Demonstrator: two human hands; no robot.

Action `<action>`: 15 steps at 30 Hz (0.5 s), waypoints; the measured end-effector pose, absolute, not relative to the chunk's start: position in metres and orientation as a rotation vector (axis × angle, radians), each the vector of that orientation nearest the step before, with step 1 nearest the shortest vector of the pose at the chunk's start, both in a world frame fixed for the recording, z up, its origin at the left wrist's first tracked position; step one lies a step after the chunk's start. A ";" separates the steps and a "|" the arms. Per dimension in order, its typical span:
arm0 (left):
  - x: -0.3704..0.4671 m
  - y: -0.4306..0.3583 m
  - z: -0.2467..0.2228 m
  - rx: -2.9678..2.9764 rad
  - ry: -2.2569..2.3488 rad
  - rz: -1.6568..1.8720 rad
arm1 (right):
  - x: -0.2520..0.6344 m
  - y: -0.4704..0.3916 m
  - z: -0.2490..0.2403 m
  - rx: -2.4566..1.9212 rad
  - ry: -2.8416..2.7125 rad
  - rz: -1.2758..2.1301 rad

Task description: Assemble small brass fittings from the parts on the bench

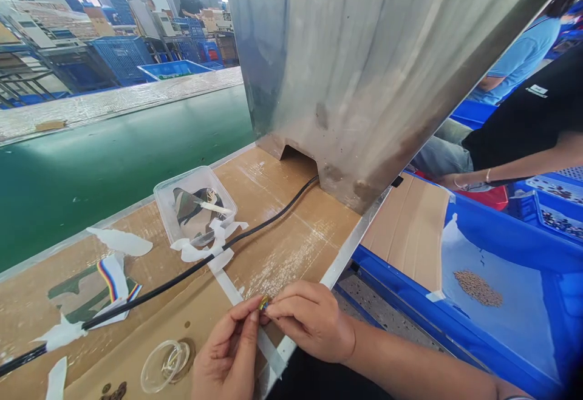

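At the near edge of the cardboard-covered table, my left hand (232,351) pinches a small shiny yellow and blue piece (263,303) between thumb and forefinger. My right hand (314,320) meets it from the right, its fingertips closed on the same piece. Exact details of the piece are too small to tell. Left of my left hand sits a round clear cup (164,365) with thin pale items inside. Several dark brown round pieces (115,391) lie near the bottom edge.
A clear tub (195,206) holds camouflage cloth. A black cable (273,221) crosses the table beneath a large metal panel (364,72). Camouflage cloth (79,291) lies left. A blue bin (514,266) at right holds small brown pieces; a person's arm (523,166) reaches beyond it.
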State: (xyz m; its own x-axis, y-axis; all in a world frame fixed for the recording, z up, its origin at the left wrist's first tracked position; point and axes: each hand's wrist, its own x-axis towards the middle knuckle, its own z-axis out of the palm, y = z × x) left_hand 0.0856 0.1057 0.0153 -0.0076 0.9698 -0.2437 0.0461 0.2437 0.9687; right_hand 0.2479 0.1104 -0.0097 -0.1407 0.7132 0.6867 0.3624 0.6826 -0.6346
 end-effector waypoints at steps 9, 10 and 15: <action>0.086 0.107 0.019 1.104 1.383 1.003 | 0.249 0.110 -0.010 -0.896 -1.795 0.391; 0.086 0.108 0.019 1.112 1.386 1.004 | 0.249 0.110 -0.010 -0.900 -1.797 0.387; 0.087 0.107 0.019 1.159 1.384 0.990 | 0.248 0.110 -0.010 -0.905 -1.796 0.365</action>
State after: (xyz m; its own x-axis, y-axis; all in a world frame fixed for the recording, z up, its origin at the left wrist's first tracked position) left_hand 0.0865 0.1074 0.0188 -0.0033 0.9805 -0.1963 0.1311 0.1950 0.9720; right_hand 0.2478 0.1098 -0.0095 -0.1699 0.7253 0.6671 0.4075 0.6681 -0.6226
